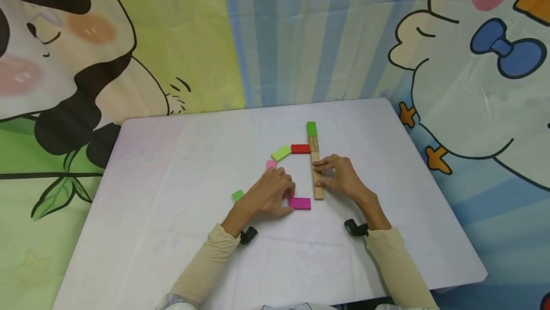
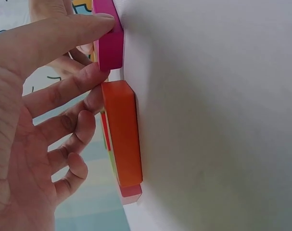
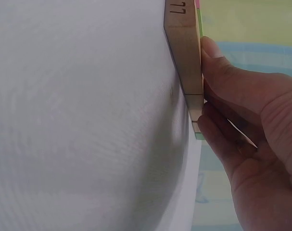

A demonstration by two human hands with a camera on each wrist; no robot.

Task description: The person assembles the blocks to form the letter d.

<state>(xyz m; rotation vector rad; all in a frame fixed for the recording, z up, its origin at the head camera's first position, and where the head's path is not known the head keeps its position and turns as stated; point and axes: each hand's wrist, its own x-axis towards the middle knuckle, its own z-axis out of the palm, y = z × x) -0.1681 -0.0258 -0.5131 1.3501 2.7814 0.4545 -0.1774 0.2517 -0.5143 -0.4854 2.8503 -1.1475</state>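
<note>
My left hand (image 1: 267, 193) pinches the left end of a magenta block (image 1: 301, 203) between thumb and index finger. In the left wrist view, the thumb lies on that magenta block (image 2: 110, 48), and an orange block (image 2: 122, 134) is beside the other fingers. Wooden blocks (image 1: 316, 172) form a straight upright column, topped by a green block (image 1: 311, 129). My right hand (image 1: 343, 176) touches this column with thumb and fingertips spread along it. The right wrist view shows the thumb and fingers against one side of the wooden blocks (image 3: 186, 57).
A red block (image 1: 300, 149) touches the column's left side. From it a yellow-green block (image 1: 281, 153) and a pink block (image 1: 271, 164) curve down to the left. A green block (image 1: 237, 195) shows beside my left wrist. A patterned cloth hangs behind the white table (image 1: 172, 195).
</note>
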